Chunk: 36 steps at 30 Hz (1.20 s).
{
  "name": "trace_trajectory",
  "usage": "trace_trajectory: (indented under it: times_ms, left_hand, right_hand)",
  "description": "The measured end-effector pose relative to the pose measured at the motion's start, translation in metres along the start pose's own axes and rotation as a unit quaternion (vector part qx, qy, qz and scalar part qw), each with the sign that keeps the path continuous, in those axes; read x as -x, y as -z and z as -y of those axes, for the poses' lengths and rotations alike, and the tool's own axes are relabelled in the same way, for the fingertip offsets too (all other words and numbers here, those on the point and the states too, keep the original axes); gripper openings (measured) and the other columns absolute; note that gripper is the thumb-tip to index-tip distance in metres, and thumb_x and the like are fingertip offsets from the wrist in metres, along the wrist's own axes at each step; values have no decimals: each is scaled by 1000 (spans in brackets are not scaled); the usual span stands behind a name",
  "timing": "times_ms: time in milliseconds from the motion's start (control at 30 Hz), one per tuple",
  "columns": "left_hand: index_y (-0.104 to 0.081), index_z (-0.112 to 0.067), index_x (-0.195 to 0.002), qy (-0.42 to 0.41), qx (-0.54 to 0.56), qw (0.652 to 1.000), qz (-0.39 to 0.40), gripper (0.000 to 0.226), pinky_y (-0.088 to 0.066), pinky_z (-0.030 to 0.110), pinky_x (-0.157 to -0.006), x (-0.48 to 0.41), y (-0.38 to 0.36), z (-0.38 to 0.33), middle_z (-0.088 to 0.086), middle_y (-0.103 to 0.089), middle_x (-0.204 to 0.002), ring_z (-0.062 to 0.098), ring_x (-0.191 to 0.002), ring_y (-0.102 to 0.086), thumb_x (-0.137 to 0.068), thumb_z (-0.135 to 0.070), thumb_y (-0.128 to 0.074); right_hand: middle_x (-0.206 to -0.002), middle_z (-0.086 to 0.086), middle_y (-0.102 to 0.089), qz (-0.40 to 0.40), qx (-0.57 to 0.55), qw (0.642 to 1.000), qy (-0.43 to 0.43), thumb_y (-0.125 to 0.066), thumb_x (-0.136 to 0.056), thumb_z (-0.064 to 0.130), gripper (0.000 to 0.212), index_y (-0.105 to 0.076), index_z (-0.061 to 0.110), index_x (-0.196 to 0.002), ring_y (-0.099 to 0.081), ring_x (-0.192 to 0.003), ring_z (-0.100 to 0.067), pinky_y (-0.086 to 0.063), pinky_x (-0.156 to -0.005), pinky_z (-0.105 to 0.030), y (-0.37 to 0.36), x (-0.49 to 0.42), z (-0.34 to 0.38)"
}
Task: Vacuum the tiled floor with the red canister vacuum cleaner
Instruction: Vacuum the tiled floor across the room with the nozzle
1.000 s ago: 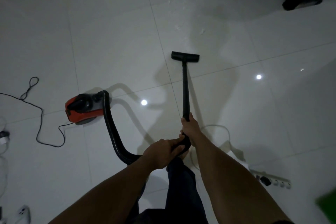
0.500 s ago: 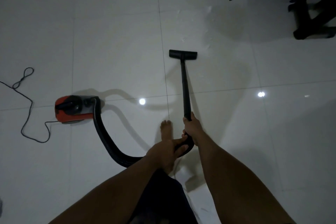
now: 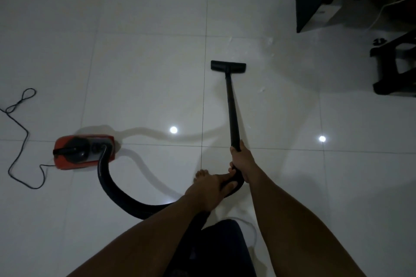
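L hand (image 3: 208, 192), R hand (image 3: 242, 161) grip wand (image 3: 233, 108) (1 vac (image 3: 64, 164)).

Glossy tile floor (image 3: 146, 63); matt blk plastic wand (image 3: 233, 110); ribbed hose (image 3: 112, 189).

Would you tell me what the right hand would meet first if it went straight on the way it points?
Likely the floor nozzle: the right hand grips the black wand and points along it, and the nozzle sits at the wand's far end. Nothing else shows between.
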<state>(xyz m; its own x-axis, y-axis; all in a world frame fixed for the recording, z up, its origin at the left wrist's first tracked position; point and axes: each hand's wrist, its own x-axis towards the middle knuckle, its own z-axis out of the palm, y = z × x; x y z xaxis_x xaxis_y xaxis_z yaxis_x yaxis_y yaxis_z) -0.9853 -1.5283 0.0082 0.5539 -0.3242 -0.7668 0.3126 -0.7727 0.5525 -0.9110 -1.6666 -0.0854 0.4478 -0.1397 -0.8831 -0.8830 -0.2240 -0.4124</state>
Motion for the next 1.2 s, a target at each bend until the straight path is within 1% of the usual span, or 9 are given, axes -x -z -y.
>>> trace_trajectory:
  times_ms: [133, 367, 500, 600, 767, 867, 1000, 1067, 1200]
  left_hand:
    - [-30, -40, -154, -10, 16, 1000, -16, 54, -50, 44, -97, -17, 38, -19, 10, -69, -121, 25, -105, -66, -103, -57, -33]
    - [-33, -39, -153, -8, 38, 999, -14, 53, -51, 41, -97, -58, 84, -42, 8, -68, -126, 23, -109, -66, -103, -57, -35]
    - [-34, -35, -154, -16, 27, 1000, 0, 51, -45, 33, -101, -89, 121, -61, 11, -56, -144, 27, -122, -59, -106, -50, -36]
    - [-31, -31, -156, -15, 23, 1000, -5, 54, -37, 36, -113, -108, 146, -71, 13, -32, -161, 31, -140, -43, -105, -50, -36]
    - [-30, -31, -157, 10, 35, 999, 9, 55, -40, 43, -113, -155, 201, -91, 22, -44, -151, 35, -136, -47, -106, -50, -36]
    - [-30, -31, -156, 8, 27, 1000, 11, 53, -42, 41, -108, -179, 233, -107, 17, -54, -143, 30, -127, -53, -106, -48, -34]
    - [-38, -33, -153, 21, 38, 999, -14, 52, -50, 38, -97, -199, 273, -123, 9, -68, -124, 22, -107, -66, -105, -52, -37]
    - [-38, -37, -152, 23, 45, 999, -11, 51, -52, 40, -95, -209, 291, -126, 7, -70, -119, 21, -101, -68, -103, -55, -36]
    - [-35, -32, -155, 24, 24, 999, -7, 51, -44, 39, -103, -223, 337, -134, 9, -63, -131, 27, -114, -61, -106, -48, -38]
  right_hand:
    - [-86, -10, -56, 11, 1, 1000, 3, -48, -109, 30, 62, -20, 42, -162, -51, -62, -17, -52, -54, -32, 3, -18, 39]
    - [-88, -9, -56, 16, 15, 1000, 12, -48, -109, 30, 63, -18, 41, -163, -52, -62, -17, -52, -52, -30, 18, -50, 96]
    - [-121, -15, -67, 9, 72, 997, 32, -48, -108, 36, 64, -17, 39, -164, -62, -89, -25, -60, -91, -48, 26, -78, 137]
    - [-131, -13, -64, 9, 66, 997, 33, -48, -107, 38, 64, -17, 42, -163, -62, -92, -24, -58, -96, -56, 25, -93, 165]
    - [-118, -12, -66, 20, 76, 996, 42, -48, -107, 38, 64, -16, 41, -163, -64, -82, -24, -62, -87, -54, 34, -130, 229]
    - [-124, -16, -65, 22, 74, 996, 37, -49, -107, 38, 65, -17, 41, -163, -62, -86, -26, -60, -89, -57, 39, -153, 262]
    - [-112, -14, -65, 35, 55, 998, 24, -50, -107, 34, 65, -16, 41, -163, -59, -76, -23, -61, -78, -45, 45, -174, 306]
    - [-117, -16, -65, 37, 66, 997, 27, -50, -107, 36, 66, -16, 41, -163, -60, -81, -24, -63, -84, -48, 43, -186, 326]
    - [-123, -17, -64, 29, 103, 994, 35, -51, -105, 41, 68, -16, 43, -163, -60, -88, -27, -60, -90, -56, 29, -211, 362]
